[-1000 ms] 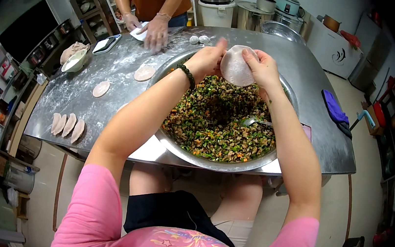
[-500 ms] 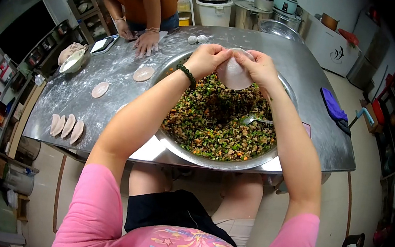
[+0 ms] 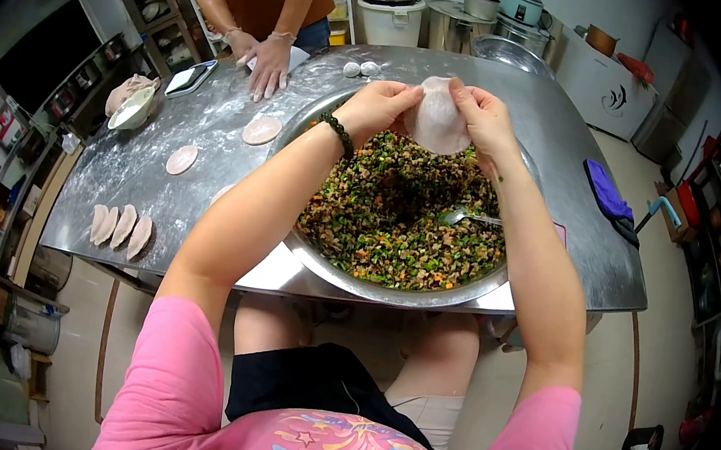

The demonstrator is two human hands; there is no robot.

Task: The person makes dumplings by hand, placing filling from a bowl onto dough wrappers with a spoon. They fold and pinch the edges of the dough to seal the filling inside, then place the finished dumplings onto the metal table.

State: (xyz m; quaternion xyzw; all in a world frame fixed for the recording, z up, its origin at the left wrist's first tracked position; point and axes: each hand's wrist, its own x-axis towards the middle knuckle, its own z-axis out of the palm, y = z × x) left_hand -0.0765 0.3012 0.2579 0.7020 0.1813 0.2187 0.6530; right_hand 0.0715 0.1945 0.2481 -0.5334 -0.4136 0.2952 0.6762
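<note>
A thin, pale dough wrapper [image 3: 439,120] hangs between my two hands above the far part of a large metal bowl [image 3: 318,276]. My left hand [image 3: 382,104] pinches its left edge, and my right hand [image 3: 484,119] pinches the right edge. Chopped filling [image 3: 397,220] of green, brown and orange bits fills the bowl, with a hollow near its middle. A metal spoon [image 3: 467,217] rests in the filling at the right. On the floured table lie two flat wrappers, one nearer [image 3: 181,160] and one farther [image 3: 261,130], left of the bowl. Several folded dumplings [image 3: 121,229] stand at the near left.
Across the steel table [image 3: 592,244], a person's gloved hands [image 3: 265,65] press on a white sheet. Dough balls [image 3: 361,69] lie behind the bowl. A dish [image 3: 133,109] and a scale [image 3: 190,78] are at the left; a purple cloth [image 3: 609,191] lies at the right edge.
My left hand has closed on the wrapper's edge, and the wrapper is now stretched between both hands. The other person's hands moved left and then slightly back across the table.
</note>
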